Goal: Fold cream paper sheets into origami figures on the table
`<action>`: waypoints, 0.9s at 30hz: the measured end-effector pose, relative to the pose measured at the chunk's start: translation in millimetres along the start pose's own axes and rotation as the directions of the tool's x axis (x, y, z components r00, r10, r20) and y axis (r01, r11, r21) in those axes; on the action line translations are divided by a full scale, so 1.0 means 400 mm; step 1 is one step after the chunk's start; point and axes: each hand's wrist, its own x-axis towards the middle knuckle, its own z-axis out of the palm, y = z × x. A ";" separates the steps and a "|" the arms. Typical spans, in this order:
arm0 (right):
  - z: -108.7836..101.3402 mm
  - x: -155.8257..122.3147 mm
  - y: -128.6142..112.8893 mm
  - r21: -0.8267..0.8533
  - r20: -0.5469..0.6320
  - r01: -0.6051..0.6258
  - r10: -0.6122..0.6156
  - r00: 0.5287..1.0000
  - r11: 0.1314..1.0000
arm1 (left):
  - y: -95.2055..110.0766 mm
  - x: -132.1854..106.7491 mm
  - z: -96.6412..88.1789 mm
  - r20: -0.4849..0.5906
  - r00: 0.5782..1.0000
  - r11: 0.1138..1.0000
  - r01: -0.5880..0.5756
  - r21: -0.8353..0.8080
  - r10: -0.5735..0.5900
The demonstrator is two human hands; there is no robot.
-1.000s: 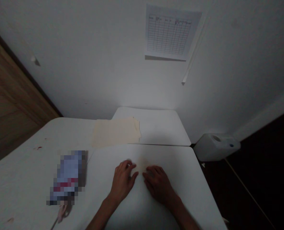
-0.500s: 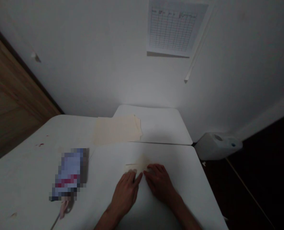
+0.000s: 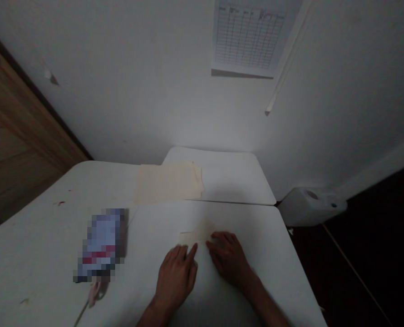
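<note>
1. The small cream paper piece (image 3: pixel 195 235) lay flat near the middle of the white table (image 3: pixel 266 254), just beyond your fingertips.
2. Your right hand (image 3: pixel 229 260) rested palm-down with its fingers released and stretched out. Their tips touched the paper's right end and grasped nothing.
3. Your left hand (image 3: pixel 176 274) lay flat beside it, fingers loose. The index tip was at the paper's near edge, but I cannot tell whether it touched.
4. A stack of cream folders (image 3: pixel 169 181) lay farther back.
5. A white jug (image 3: pixel 311 206) stood on the floor to the right.
</note>
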 end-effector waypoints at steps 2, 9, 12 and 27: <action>-0.003 0.000 -0.001 0.005 0.008 -0.006 0.006 1.000 1.000 | -0.021 -0.013 -0.001 -0.020 1.000 1.000 0.012 0.015 -0.011; 0.001 -0.002 0.000 0.014 0.014 -0.012 0.012 1.000 1.000 | -0.091 -0.057 -0.007 -0.061 0.997 0.997 0.056 0.061 -0.052; 0.001 -0.002 0.000 0.021 0.018 -0.003 0.003 1.000 1.000 | -0.094 -0.063 -0.016 -0.070 0.995 0.996 0.074 0.057 -0.070; 0.022 -0.003 -0.018 -0.052 -0.035 0.016 -0.017 0.999 0.999 | -0.021 0.036 -0.034 0.107 0.963 0.965 -0.236 -0.115 0.248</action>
